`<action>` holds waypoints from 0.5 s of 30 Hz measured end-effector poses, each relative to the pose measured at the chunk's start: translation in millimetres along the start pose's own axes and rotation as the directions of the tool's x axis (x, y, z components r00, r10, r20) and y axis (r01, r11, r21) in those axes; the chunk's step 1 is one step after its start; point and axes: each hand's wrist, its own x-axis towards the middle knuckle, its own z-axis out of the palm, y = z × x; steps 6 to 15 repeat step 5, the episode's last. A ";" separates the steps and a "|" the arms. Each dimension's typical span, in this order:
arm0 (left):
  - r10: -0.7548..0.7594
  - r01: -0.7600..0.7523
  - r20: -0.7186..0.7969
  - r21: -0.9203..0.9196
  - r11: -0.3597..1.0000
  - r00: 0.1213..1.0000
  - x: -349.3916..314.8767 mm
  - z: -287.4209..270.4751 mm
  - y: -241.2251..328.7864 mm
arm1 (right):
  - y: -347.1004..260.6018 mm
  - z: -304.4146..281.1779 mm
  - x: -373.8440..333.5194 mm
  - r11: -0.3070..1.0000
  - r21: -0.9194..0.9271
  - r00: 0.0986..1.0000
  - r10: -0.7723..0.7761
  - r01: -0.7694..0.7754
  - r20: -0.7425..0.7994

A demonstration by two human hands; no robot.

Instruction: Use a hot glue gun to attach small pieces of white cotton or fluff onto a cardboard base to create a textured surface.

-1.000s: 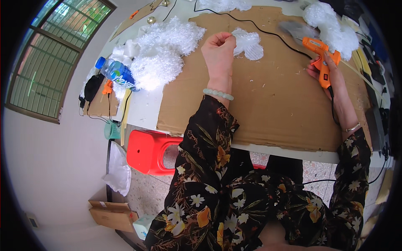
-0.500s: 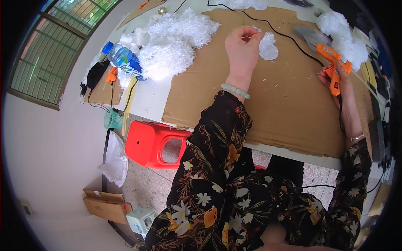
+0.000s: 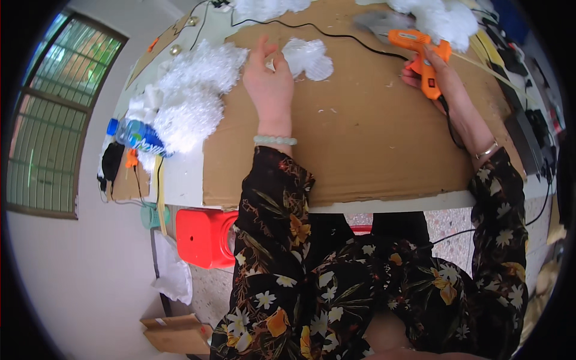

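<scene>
My right hand (image 3: 441, 69) is wrapped round the handle of an orange hot glue gun (image 3: 427, 75), whose nozzle points left above the cardboard. A black cord runs down from its grip along my wrist. My left hand (image 3: 268, 90) is over the cardboard sheet (image 3: 360, 156) with its fingers apart and nothing visible between them. Just right of its fingertips lies a white, ribbed, flower-like piece (image 3: 315, 62); whether the fingers touch it I cannot tell. Left of my hand is a heap of white shiny tinsel-like material (image 3: 195, 108).
A blue-capped plastic bottle (image 3: 138, 137) lies tilted against the white heap. More white fluffy material (image 3: 441, 24) sits at the far right, beside a blurred grey shape (image 3: 384, 23). A black cable (image 3: 336, 36) crosses the far cardboard. A red stool (image 3: 204, 238) stands below the table's left side.
My left hand's fingers have spread from a pinch near the white piece, and more of that piece shows. The glue gun stays in my right hand. The whole view has shifted.
</scene>
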 end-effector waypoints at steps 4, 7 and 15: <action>0.186 -0.233 0.193 0.265 0.935 0.964 -1.2 5.0 4.2 | -7.1 4.9 -5.8 0.998 -0.055 0.998 -0.016 0.019 0.063; 0.316 -0.366 0.202 0.300 0.881 0.927 1.7 10.5 0.7 | -3.7 2.4 -2.4 0.999 -0.032 0.999 -0.014 0.015 0.041; 0.316 -0.366 0.202 0.300 0.881 0.927 1.7 10.5 0.7 | -3.7 2.4 -2.4 0.999 -0.032 0.999 -0.014 0.015 0.041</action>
